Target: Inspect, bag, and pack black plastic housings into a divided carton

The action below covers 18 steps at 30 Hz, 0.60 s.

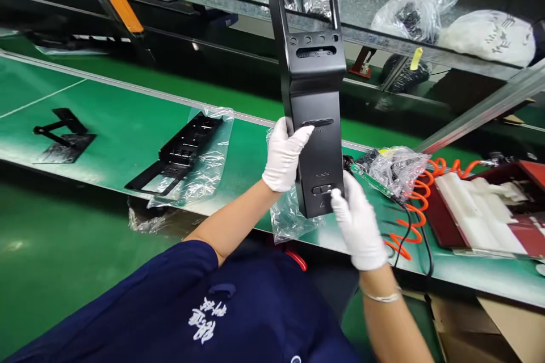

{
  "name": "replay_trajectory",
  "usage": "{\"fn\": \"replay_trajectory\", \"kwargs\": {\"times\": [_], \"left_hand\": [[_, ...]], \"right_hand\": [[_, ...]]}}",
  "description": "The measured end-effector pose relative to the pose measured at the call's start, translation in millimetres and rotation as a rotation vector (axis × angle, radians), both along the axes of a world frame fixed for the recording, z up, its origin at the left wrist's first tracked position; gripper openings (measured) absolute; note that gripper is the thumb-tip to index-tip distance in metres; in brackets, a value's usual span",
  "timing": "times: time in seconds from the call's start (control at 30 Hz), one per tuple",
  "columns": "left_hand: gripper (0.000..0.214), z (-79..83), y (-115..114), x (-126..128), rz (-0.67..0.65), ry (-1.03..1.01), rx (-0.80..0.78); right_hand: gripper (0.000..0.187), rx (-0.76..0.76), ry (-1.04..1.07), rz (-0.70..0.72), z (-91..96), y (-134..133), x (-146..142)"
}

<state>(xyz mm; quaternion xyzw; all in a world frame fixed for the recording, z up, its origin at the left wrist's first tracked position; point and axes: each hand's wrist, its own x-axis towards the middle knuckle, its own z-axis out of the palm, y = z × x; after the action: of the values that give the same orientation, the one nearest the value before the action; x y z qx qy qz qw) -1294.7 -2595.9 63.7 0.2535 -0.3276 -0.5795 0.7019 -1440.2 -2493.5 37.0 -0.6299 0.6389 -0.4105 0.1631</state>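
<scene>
A long black housing (315, 108) is held up above the bench, nearly upright. It has a rectangular window at its top, a row of round marks and a slot below that, and a small oval slot near its lower end. My left hand (284, 156), in a white glove, grips its left edge with the thumb across the front. At the lower right edge, my gloved right hand (360, 221) holds it too, thumb beside the oval slot and other fingers partly hidden. Clear plastic film (292, 218) lies on the bench under the housing.
On the green bench (114, 153) lie another black housing (181, 153) on plastic film and a black hinged bracket (63, 136). To the right are an orange coiled hose (421, 193), a bag of parts (398, 167) and a red box (451, 221). Bags stand on the shelf (374, 39) above.
</scene>
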Motion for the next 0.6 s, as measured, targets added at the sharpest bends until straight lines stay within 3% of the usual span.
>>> {"fn": "replay_trajectory", "kwargs": {"times": [0.1, 0.17, 0.47, 0.6], "left_hand": [[0.025, -6.0, 8, 3, 0.065, -0.016, -0.016], [0.025, -7.1, 13, 3, 0.08, -0.028, -0.015], [0.024, -7.2, 18, -2, 0.074, -0.052, 0.012], [0.023, -8.0, 14, -2, 0.067, -0.05, -0.032]], "right_hand": [[0.081, 0.057, 0.004, -0.113, -28.1, 1, 33], [0.081, 0.071, -0.013, -0.166, -30.1, -3, 40], [0.06, 0.03, -0.015, -0.171, -34.6, -7, 30], [0.053, -0.082, -0.078, -0.091, -36.2, -1, 26]]}}
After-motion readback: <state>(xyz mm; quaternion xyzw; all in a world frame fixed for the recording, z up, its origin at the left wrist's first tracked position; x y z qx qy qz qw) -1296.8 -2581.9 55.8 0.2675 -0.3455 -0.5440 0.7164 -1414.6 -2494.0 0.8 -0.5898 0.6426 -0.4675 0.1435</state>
